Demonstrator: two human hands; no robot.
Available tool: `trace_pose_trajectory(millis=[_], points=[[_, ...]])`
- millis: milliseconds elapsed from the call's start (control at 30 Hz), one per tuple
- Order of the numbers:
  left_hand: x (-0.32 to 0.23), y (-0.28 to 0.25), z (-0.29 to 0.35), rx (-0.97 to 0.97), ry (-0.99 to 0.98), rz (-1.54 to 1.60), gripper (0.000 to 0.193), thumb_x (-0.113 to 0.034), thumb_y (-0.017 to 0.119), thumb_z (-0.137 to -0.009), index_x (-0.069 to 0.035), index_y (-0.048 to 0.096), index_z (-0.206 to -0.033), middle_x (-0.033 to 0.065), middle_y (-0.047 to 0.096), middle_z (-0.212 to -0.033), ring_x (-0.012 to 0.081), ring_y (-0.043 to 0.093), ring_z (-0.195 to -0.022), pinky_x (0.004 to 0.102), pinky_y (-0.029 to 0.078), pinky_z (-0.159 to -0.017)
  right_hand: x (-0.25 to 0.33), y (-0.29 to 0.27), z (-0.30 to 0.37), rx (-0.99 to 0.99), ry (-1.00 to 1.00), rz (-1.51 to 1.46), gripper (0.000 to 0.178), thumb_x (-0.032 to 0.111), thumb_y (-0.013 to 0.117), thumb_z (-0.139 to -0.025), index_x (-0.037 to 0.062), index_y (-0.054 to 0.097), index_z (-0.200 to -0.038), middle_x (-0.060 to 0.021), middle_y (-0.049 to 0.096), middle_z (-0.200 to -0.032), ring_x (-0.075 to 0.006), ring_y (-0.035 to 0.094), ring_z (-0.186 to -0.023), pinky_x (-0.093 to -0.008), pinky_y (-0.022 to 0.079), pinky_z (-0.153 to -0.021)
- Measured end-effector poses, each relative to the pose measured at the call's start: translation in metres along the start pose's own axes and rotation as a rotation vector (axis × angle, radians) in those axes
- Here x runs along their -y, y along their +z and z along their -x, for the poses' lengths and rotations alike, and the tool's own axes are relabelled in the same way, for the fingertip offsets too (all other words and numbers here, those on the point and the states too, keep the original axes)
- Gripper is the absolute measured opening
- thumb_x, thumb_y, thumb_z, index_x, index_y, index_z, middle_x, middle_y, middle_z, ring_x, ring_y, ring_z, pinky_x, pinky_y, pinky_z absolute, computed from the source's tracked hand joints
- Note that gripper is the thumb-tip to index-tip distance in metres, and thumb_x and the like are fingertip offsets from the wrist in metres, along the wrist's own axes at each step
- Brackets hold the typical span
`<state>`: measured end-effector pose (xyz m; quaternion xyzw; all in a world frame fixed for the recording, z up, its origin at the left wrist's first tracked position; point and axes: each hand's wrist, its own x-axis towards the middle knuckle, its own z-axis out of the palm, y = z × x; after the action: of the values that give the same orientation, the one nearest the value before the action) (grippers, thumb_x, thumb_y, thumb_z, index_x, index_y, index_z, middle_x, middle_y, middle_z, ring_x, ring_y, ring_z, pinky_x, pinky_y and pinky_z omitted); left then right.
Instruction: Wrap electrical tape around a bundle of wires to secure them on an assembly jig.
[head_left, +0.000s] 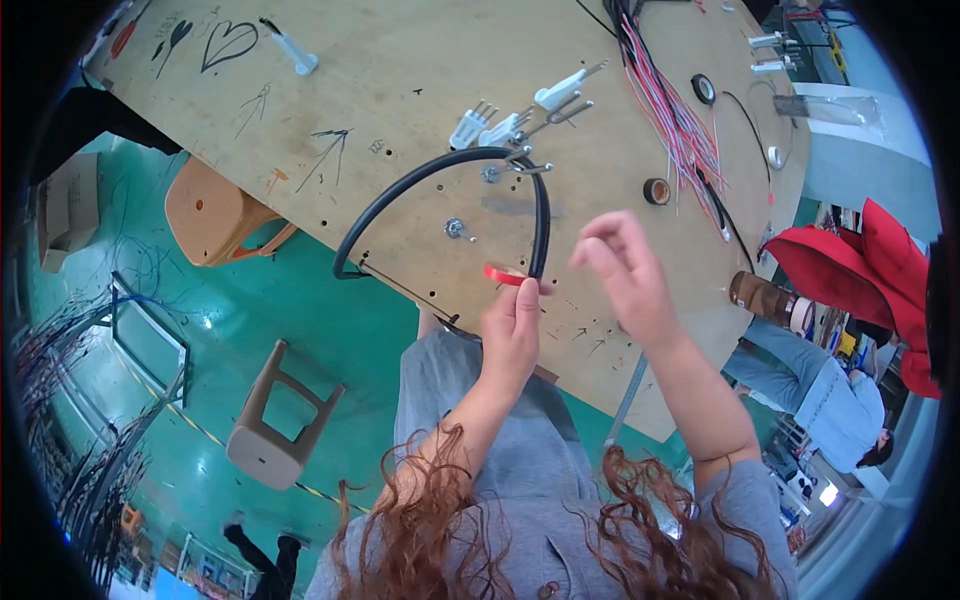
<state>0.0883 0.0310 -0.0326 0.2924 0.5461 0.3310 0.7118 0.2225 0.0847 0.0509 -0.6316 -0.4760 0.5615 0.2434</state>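
The left hand pinches the end of a smooth black cable together with a strip of red tape; the right hand hovers beside it, fingers loosely curled, holding nothing. The cable arches over a scuffed, pen-marked plywood tabletop — red wires, white plastic holders farther off. Glossy green floor, tan stools.

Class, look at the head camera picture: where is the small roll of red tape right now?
In the head view the red tape sits near the picture's centre, pinched in the left hand against the end of the black cable, left of the raised right hand.
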Motion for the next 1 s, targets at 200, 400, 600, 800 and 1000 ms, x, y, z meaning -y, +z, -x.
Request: trace_pose_trajectory(millis=[200, 400, 600, 800, 1000], points=[[-0.023, -0.02, -0.015, 0.309, -0.409, 0.43, 0.055, -0.045, 0.029, -0.094, -0.003, 0.056, -0.072, -0.0041, 0.033, -0.042, 0.0052, 0.022, -0.033, 0.0214, 0.017, -0.034, -0.06, 0.008, -0.036, 0.256, -0.229, -0.278, 0.051, 0.036, 0.059, -0.084, 0.0018, 0.045, -0.119, -0.0095, 0.054, -0.104, -0.0174, 0.055, -0.096, -0.0336, 0.041, -0.089], [-0.025, -0.028, -0.021, 0.584, -0.574, 0.598, 0.063, -0.053, 0.02, -0.093, -0.003, 0.053, -0.075, -0.0053, 0.028, -0.046, 0.0073, 0.021, -0.038, 0.0209, 0.017, -0.037, -0.061, -0.01, -0.045, 0.717, 0.106, 0.085, 0.047, 0.038, 0.061, -0.081, 0.0021, 0.051, -0.109, -0.0087, 0.061, -0.09, -0.0165, 0.056, -0.086, -0.0283, 0.043, -0.075], [-0.026, -0.024, -0.013, 0.52, -0.496, 0.477, 0.061, -0.057, 0.024, -0.092, -0.005, 0.052, -0.079, -0.0063, 0.031, -0.051, 0.0056, 0.024, -0.043, 0.0206, 0.019, -0.042, -0.043, -0.02, -0.021, 0.467, -0.14, 0.284, 0.024, 0.018, 0.057, -0.084, 0.0022, 0.053, -0.101, -0.0055, 0.052, -0.078, -0.0172, 0.051, -0.073, -0.028, 0.043, -0.068], [-0.039, -0.028, -0.013, 0.27, -0.385, 0.141, 0.034, -0.037, 0.044, -0.093, -0.005, 0.05, -0.082, -0.0054, 0.036, -0.055, 0.0055, 0.031, -0.046, 0.0213, 0.026, -0.043, -0.03, -0.017, -0.025, 0.602, 0.047, 0.267, 0.024, 0.016, 0.053, -0.082, 0.0032, 0.052, -0.102, -0.004, 0.043, -0.064, -0.0134, 0.041, -0.061, -0.0276, 0.036, -0.057], [-0.033, -0.016, -0.013, 0.196, -0.089, -0.198, 0.018, -0.018, 0.05, -0.091, -0.001, 0.05, -0.095, 0.0011, 0.053, -0.067, 0.008, 0.048, -0.059, 0.0216, 0.037, -0.052, -0.048, -0.005, -0.026, 0.58, 0.166, -0.044, 0.026, 0.023, 0.051, -0.085, 0.0035, 0.058, -0.101, -0.0041, 0.053, -0.075, -0.0119, 0.048, -0.071, -0.028, 0.041, -0.066]])
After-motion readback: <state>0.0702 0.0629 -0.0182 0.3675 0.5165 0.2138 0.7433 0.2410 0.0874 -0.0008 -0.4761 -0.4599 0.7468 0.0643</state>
